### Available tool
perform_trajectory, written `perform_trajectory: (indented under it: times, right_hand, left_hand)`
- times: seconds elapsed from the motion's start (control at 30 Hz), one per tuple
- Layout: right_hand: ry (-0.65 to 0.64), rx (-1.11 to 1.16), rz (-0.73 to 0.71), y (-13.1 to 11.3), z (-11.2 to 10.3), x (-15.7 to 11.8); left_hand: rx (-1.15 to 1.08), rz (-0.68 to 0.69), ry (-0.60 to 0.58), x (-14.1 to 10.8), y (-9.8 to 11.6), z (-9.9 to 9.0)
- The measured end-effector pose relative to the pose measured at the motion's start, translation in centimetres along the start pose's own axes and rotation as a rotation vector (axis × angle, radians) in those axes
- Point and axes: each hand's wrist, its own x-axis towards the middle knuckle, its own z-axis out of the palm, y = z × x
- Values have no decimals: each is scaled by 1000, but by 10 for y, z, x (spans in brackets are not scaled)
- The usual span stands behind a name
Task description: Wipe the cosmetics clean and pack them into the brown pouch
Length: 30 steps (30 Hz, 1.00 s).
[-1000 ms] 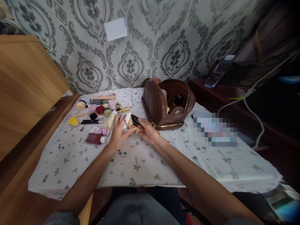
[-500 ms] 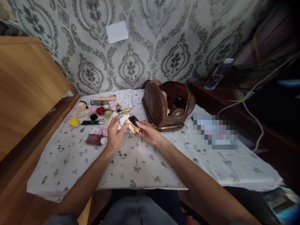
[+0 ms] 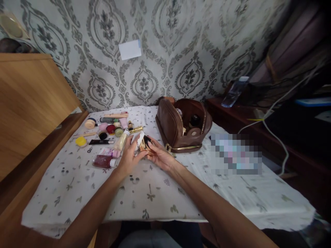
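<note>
Above the table's middle, my left hand (image 3: 128,161) grips a crumpled white tissue (image 3: 139,139), its fingers pressed around it. The tissue lies against a small black-and-gold cosmetic case (image 3: 145,142). My right hand (image 3: 162,157) is closed on that case from the right; fingers hide part of it. Close to my left hand lie a cream tube with a white cap (image 3: 120,140), a pink tube (image 3: 110,152) and a bottle of red liquid (image 3: 102,161). An unzipped brown toiletry bag (image 3: 168,125) stands just beyond my right hand, with a black-capped item (image 3: 194,120) inside.
Several small jars, including a dark red one (image 3: 111,129) and a yellow one (image 3: 81,141), lie at the left with a black tube (image 3: 100,142). A blurred-out flat object (image 3: 236,153) rests at the right. A water bottle (image 3: 234,92) stands beyond the table; a wooden panel (image 3: 33,96) borders the left.
The view has tilted up slightly, so things sit lower in it. My hands have drawn closer together, and the tissue now wraps nearer the case's gold side.
</note>
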Motion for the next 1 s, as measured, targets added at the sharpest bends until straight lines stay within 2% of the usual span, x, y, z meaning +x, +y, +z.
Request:
perform_trajectory:
  times: [0.13, 0.27, 0.4, 0.57, 0.7, 0.8, 1.0]
  right_hand:
    - [-79, -76, 19, -1, 4, -4]
    - [-109, -63, 53, -3, 6, -5]
    - [-58, -26, 90, -3, 7, -4]
    - [-64, 145, 133, -1, 11, -4]
    - [-55, 222, 174, 3, 6, -1]
    - [-83, 232, 178, 7, 4, 0]
    - [-137, 185, 196, 6, 8, -3]
  left_hand:
    - [49, 4, 124, 0, -3, 0]
    - [76, 74, 205, -1, -1, 1]
    - [156, 213, 167, -4, 4, 4]
    - [215, 449, 93, -6, 13, 7]
    - [194, 518, 40, -3, 21, 4]
    - [167, 494, 11, -3, 24, 4]
    - [223, 301, 30, -3, 14, 7]
